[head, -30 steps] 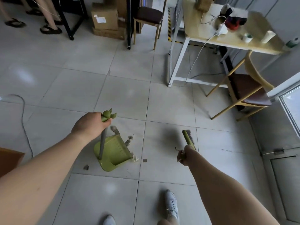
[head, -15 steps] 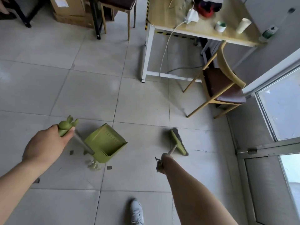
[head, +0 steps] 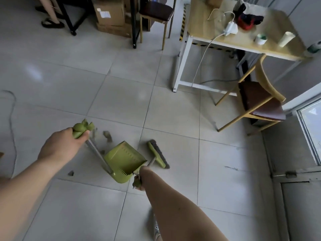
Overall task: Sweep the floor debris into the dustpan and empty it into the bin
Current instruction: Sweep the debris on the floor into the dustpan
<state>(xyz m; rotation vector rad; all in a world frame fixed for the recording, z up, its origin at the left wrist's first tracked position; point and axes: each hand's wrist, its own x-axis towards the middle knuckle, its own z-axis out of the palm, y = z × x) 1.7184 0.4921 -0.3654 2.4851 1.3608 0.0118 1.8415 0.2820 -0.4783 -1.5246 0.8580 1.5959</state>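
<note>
Your left hand (head: 63,147) is clamped tight around the green knobbed grip (head: 81,128) at the top of the long grey pole (head: 97,153), up and to the left of the dustpan (head: 125,159). The dustpan sits low on the tiled floor (head: 121,101), tilted, with its open mouth facing up and to the right and comb teeth showing along its near edge.

Just to the right of the dustpan is the broom head (head: 158,153), green-backed with dark bristles, lying alongside the pan's mouth. They're close, but the blur won't let me say whether they touch.

Your right hand (head: 139,181) comes in just below the dustpan's near corner, mostly hidden behind your own forearm. It appears to be gripping the green end of the broom's handle, and the thin shaft (head: 150,162) runs up from it to the head.

Now the debris. A grey-brown clump (head: 107,135) lies above and left of the dustpan, near the grip. A smaller scrap (head: 102,151) sits just beside the pan's left edge, behind the pole. One more bit (head: 70,173) rests on the floor well to the left of the pan's lower corner.

Far up and right of the dustpan stands the wooden table (head: 199,29) on white legs. A wooden chair (head: 257,100) stands between the table and the dustpan. Cardboard boxes (head: 109,13) are stacked well above the dustpan, and your white shoe (head: 155,227) shows below it.
</note>
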